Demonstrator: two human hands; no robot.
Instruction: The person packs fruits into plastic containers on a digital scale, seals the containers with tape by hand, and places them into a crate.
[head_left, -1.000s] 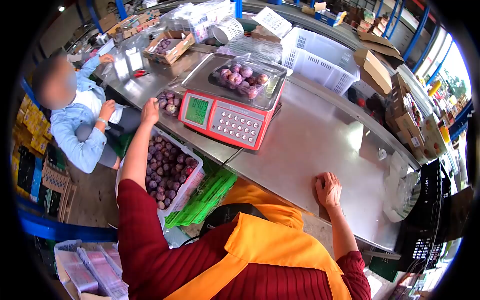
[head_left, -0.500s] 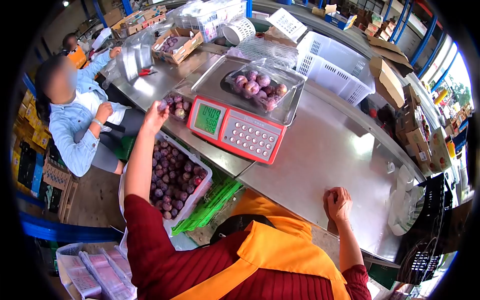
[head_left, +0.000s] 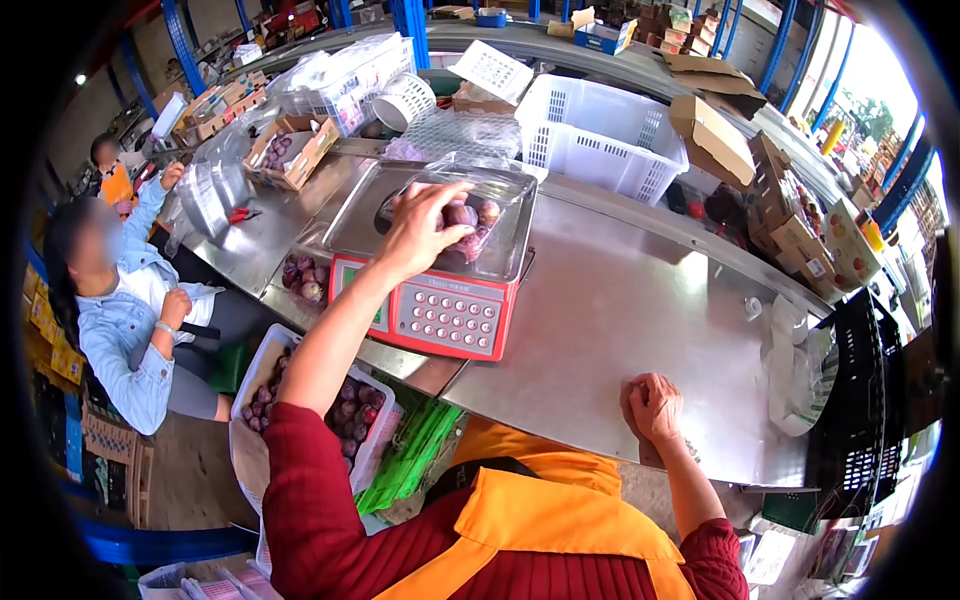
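Plums [head_left: 462,216] sit in a clear tray on the red scale [head_left: 455,318], upper centre of the frame, partly hidden by the left hand [head_left: 425,225]; whether its grip holds one, I cannot tell. That forearm covers much of the display. At lower right, the right hand [head_left: 654,406] rests curled on the steel tabletop [head_left: 580,330], palm hidden, grip narrow.

My top [head_left: 320,510]'s dark red ribbed knit, sleeves [head_left: 708,540] ending around elbows, hands [head_left: 415,228] bare. Bright orange apron [head_left: 560,515] over it, wide at chest, plain orange strap [head_left: 440,570] each side. Pretty loud combo, honestly.
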